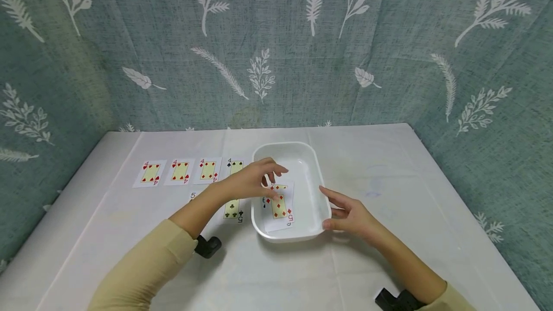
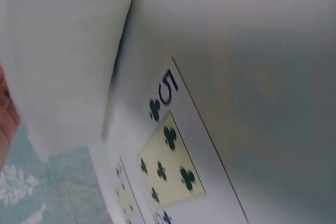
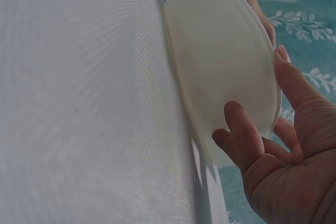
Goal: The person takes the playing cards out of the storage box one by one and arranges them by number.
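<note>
A white plastic tray [image 1: 313, 167] stands on the table, with overlapping playing cards in its left part, a five of diamonds [image 1: 280, 211] on top. Over these cards hovers my left hand [image 1: 252, 179], thumb low at the top card and bent fingers apart from it. Whether the thumb touches the card I cannot tell. My right hand [image 1: 352, 215] rests its spread fingers against the tray's right side. In the right wrist view, fingers [image 3: 244, 135] touch the tray's outer wall [image 3: 220, 56]. A five of clubs [image 2: 170, 161] lies beside the tray.
Left of the tray, a row of fours lies face up: red fours [image 1: 150, 173] and a four of spades [image 1: 234, 166]. Another five [image 1: 193, 195] is mostly hidden under my left forearm. A patterned green cloth [image 1: 285, 61] hangs behind the white table [image 1: 371, 157].
</note>
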`<state>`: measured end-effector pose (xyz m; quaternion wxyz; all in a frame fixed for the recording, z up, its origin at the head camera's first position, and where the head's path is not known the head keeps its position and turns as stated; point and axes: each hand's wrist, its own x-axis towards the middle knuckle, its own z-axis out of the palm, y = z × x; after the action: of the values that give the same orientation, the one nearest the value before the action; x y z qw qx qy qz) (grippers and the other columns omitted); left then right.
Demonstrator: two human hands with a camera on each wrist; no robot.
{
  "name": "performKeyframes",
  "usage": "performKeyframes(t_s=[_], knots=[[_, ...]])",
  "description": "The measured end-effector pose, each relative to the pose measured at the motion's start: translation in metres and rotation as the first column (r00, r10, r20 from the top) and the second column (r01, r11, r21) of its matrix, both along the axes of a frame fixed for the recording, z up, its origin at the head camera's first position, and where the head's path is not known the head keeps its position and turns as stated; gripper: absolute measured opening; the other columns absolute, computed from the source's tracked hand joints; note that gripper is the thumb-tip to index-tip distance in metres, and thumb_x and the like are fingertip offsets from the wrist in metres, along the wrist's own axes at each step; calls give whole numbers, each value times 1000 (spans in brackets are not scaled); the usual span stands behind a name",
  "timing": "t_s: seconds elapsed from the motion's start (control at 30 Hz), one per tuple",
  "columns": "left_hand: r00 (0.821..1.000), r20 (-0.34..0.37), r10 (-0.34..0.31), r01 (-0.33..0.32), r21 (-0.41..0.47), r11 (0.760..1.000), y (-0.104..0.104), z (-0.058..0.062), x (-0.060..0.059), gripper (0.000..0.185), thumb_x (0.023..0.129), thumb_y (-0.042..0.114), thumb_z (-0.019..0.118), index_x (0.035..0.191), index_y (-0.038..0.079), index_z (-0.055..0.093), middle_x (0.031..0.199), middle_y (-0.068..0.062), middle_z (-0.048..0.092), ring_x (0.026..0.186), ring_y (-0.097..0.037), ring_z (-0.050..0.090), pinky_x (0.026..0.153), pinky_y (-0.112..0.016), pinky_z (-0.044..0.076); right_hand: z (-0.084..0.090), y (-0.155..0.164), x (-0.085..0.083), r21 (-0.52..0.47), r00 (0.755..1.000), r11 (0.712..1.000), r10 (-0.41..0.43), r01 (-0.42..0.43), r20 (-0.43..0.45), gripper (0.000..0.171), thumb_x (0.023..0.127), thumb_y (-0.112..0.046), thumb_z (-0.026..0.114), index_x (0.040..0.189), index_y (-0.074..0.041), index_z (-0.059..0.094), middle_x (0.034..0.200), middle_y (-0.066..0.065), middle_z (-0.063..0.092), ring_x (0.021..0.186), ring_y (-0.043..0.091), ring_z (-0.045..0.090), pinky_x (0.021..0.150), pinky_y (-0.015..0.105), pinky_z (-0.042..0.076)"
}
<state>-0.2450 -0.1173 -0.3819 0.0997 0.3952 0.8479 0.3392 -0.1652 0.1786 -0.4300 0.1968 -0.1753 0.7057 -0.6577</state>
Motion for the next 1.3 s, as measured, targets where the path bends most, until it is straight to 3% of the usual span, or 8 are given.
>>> performKeyframes(t_s=[0.17,0.3,0.4,0.53,0.67,0.83,1.1,1.3], knots=[[998,-19,-58,55,-133,990,12,1,-5,62,73,23,82,125,2,57,104,-10,61,89,-17,59,75,-26,50,-1,1,-1,18,1000,1000,2,-1,-7,87,78,-10,77,149,-5,27,151,23,26,126,43,44,83,32,54],[999,-20,-35,28,-267,963,18,0,-8,62,71,27,83,123,5,58,101,-5,62,88,-16,60,74,-24,47,-1,0,-1,33,1000,999,-5,6,-7,87,78,-10,77,149,-6,28,151,23,27,126,43,45,83,32,54],[999,-38,7,-21,-393,919,22,0,-7,63,70,32,83,124,9,58,100,0,61,86,-14,57,74,-26,46,-1,0,0,36,1000,999,-9,9,-5,87,77,-10,78,149,-7,28,151,23,27,126,43,45,83,32,54],[995,-89,35,-78,-534,842,27,-2,-6,69,68,40,84,125,14,57,100,6,60,83,-9,54,76,-30,46,-1,-1,0,33,1000,999,-6,6,-3,87,78,-11,77,149,-7,28,151,23,25,126,43,44,84,32,53],[989,-145,33,-116,-614,781,32,-5,-6,71,64,44,85,124,16,58,98,8,58,81,-8,53,75,-33,46,-1,0,-1,34,1000,999,-5,5,-3,87,78,-11,77,149,-7,28,152,22,25,126,42,44,83,31,53],[979,-202,15,-146,-654,743,35,-9,-6,65,64,42,86,119,17,61,91,7,57,75,-9,51,68,-31,45,-2,0,-1,32,1000,999,-4,4,-9,86,78,-9,77,149,-7,28,151,24,26,126,43,44,83,32,54],[978,-206,22,-152,-642,752,37,-13,-8,59,61,43,87,108,18,60,83,9,54,72,-9,49,67,-27,43,-3,0,-2,28,1000,1000,-5,5,-17,85,78,-10,77,148,-7,29,152,23,25,126,43,44,83,32,53],[988,-149,47,-123,-555,823,37,-13,-8,53,63,35,87,103,18,57,88,8,51,74,-11,50,71,-28,44,-2,0,-1,21,1000,1000,-3,4,-13,86,78,-10,77,148,-7,29,152,23,25,126,43,44,83,32,53]])
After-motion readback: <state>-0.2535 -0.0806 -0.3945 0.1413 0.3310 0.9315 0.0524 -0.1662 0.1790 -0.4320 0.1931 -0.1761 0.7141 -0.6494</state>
